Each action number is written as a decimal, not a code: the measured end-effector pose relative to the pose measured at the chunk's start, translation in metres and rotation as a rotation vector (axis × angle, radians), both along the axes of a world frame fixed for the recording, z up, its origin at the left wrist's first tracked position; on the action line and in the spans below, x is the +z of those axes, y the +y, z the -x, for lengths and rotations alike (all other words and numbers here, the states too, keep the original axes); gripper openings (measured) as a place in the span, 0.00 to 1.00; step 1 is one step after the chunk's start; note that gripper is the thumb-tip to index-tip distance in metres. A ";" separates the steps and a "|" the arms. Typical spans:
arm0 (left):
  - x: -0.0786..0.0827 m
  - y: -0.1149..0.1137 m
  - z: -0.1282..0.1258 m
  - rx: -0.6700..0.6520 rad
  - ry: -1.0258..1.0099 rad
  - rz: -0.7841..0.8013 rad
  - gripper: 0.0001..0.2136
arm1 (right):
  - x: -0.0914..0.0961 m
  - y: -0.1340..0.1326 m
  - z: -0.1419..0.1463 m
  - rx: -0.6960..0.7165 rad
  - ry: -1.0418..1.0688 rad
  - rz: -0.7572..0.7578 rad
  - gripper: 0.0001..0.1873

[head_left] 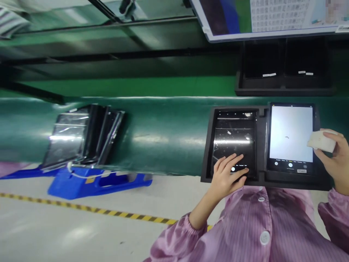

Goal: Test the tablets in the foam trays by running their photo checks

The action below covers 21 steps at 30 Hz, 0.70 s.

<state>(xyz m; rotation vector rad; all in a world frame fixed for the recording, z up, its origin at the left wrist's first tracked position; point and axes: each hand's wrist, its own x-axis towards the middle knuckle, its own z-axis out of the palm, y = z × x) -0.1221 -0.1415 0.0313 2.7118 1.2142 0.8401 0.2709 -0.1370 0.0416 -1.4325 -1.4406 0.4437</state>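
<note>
A black foam tray lies on the green conveyor belt and holds two tablets side by side. The left tablet has a dark screen with reflections. My left hand rests on its lower part, fingers spread and touching the screen. The right tablet shows a bright white screen with a row of icons at the bottom. My right hand is at this tablet's right edge and grips a small white block, like a sponge or wipe.
A stack of dark tablets leans in a blue holder at the left. A black bin sits behind the belt, under a monitor. A yellow-black stripe marks the grey floor. My pink smock fills the lower right.
</note>
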 end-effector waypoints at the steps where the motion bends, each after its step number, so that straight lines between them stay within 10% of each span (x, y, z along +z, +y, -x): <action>1: -0.001 -0.001 0.001 0.014 -0.005 -0.010 0.09 | 0.001 0.000 0.001 -0.004 0.003 0.004 0.25; 13: 0.000 -0.002 0.016 0.023 -0.062 -0.027 0.11 | 0.019 -0.004 0.009 -0.069 -0.082 0.060 0.29; 21: -0.008 0.001 0.048 0.056 -0.066 -0.060 0.10 | 0.040 0.020 0.101 0.173 -0.112 0.074 0.26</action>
